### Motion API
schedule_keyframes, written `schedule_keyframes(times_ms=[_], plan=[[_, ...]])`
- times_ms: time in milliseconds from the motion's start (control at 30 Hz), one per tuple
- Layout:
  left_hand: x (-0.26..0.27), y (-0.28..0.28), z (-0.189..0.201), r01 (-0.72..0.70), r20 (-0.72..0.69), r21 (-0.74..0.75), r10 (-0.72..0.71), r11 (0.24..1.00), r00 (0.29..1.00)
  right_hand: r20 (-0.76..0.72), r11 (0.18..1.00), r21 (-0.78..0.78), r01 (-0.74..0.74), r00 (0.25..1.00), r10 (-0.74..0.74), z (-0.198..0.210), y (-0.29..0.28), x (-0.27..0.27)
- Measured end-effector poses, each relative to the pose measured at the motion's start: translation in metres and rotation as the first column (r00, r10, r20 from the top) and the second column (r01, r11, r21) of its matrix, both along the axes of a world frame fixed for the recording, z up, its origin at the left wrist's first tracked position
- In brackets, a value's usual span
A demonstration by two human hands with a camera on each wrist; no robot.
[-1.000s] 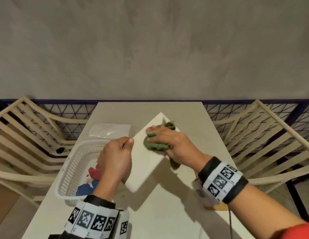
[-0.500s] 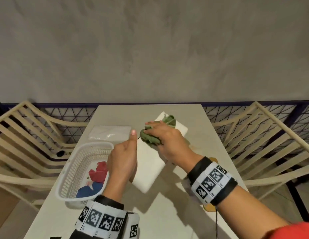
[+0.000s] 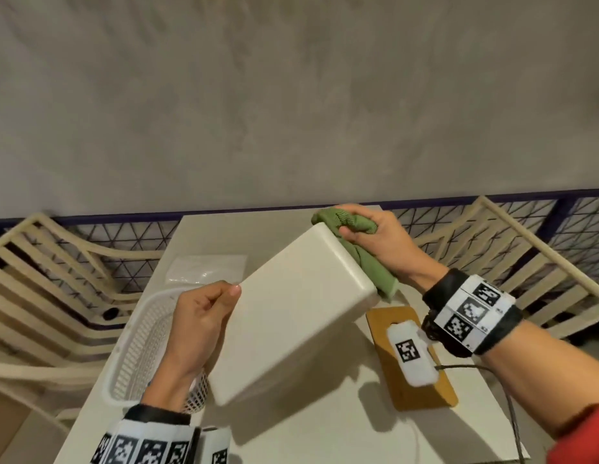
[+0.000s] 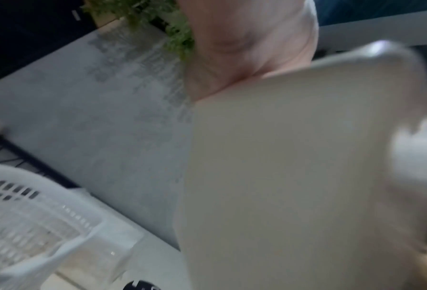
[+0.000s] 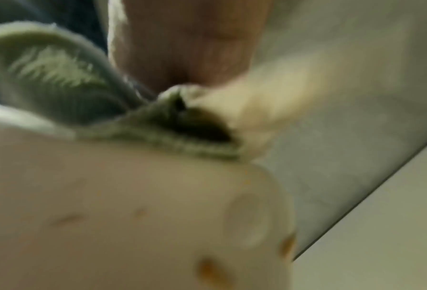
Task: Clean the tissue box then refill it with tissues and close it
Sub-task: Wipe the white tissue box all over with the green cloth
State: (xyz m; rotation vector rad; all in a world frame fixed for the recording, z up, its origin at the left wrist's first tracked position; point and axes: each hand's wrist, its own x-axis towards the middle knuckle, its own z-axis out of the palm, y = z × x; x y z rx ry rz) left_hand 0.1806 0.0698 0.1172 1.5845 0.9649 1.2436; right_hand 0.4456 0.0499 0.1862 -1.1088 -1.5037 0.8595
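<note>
The cream tissue box (image 3: 291,316) is raised and tilted over the table, its far end up. My left hand (image 3: 204,316) grips its left edge, thumb on top. My right hand (image 3: 375,236) clutches a green cloth (image 3: 368,259) and presses it against the box's far end face. The wrist views are blurred: the box (image 4: 294,176) fills the left wrist view, and the right wrist view shows the cloth (image 5: 58,82) on the box (image 5: 108,215), which has brown specks near a round foot. A clear pack of tissues (image 3: 207,269) lies at the table's back left.
A white plastic basket (image 3: 141,349) stands at the table's left edge. A brown wooden lid (image 3: 415,386) lies flat at the right with a white tagged device (image 3: 412,353) over it. Slatted chairs (image 3: 57,296) flank the table; a grey wall is behind.
The box has been lifted and tipped up higher. My right hand with the cloth slid from the box's top face over to its far end. The wooden lid now shows.
</note>
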Motion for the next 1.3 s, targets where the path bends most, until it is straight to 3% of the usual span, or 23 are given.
schedule_keyframes(times_ms=[67,133,267,367,467,533,633,733,867,900,1033,1067,1167,1200,1233,1300], plan=[[-0.004,0.002,-0.009,0.071,0.079,-0.063,-0.066,0.995,0.995,0.082,0.994,-0.037,-0.105,0.991,0.108,0.001,-0.008,0.001],[-0.004,0.003,-0.018,0.116,0.066,-0.088,-0.11,0.989,0.992,0.177,0.989,-0.035,-0.142,0.973,0.146,-0.002,-0.013,0.0],[0.021,-0.005,-0.015,0.255,-0.123,-0.066,-0.262,0.965,0.957,0.365,0.996,-0.003,-0.086,0.927,0.082,-0.003,-0.013,-0.01],[0.046,-0.015,-0.003,0.314,-0.038,-0.053,-0.316,0.948,0.948,0.489,0.996,0.028,-0.089,0.87,0.064,-0.011,-0.013,-0.029],[0.067,-0.022,0.003,0.224,0.033,-0.027,-0.223,0.974,0.974,0.589,0.978,0.206,-0.027,0.801,-0.102,-0.022,-0.011,-0.048],[0.074,-0.022,-0.003,0.123,0.107,-0.07,-0.115,0.99,0.988,0.532,0.967,0.252,0.022,0.832,-0.158,-0.029,-0.01,-0.056],[0.074,-0.018,-0.01,0.103,0.234,-0.106,-0.076,0.989,0.969,0.353,0.987,0.156,0.029,0.932,-0.083,-0.038,-0.021,-0.053],[0.065,-0.014,-0.007,0.135,0.301,-0.126,-0.092,0.983,0.949,0.333,0.98,0.2,0.017,0.939,-0.085,-0.053,-0.037,-0.03],[0.06,-0.005,-0.004,0.132,0.319,-0.088,-0.097,0.987,0.943,0.298,0.937,0.237,0.256,0.899,-0.321,-0.055,-0.02,-0.014],[0.061,-0.001,-0.004,0.117,0.34,-0.065,-0.089,0.991,0.936,0.298,0.926,0.296,0.236,0.898,-0.324,-0.05,-0.017,-0.024],[0.055,0.014,-0.001,0.121,0.443,-0.024,-0.098,0.992,0.891,0.429,0.879,0.455,-0.143,0.9,-0.077,-0.05,-0.027,-0.051],[0.053,0.015,-0.001,0.134,0.445,-0.017,-0.112,0.991,0.888,0.432,0.888,0.44,-0.134,0.898,-0.078,-0.051,-0.024,-0.043],[0.053,0.015,-0.002,0.133,0.406,0.001,-0.122,0.991,0.906,0.333,0.904,0.405,0.139,0.898,-0.287,-0.043,-0.003,-0.026],[0.054,0.015,-0.003,0.123,0.412,0.008,-0.116,0.992,0.904,0.331,0.892,0.421,0.165,0.888,-0.32,-0.038,0.001,-0.034],[0.054,0.015,-0.002,0.12,0.425,0.017,-0.115,0.993,0.898,0.342,0.885,0.448,0.127,0.89,-0.3,-0.034,0.0,-0.047],[0.052,0.019,0.0,0.123,0.449,0.036,-0.126,0.992,0.884,0.417,0.856,0.511,-0.085,0.895,-0.16,-0.039,-0.011,-0.068]])
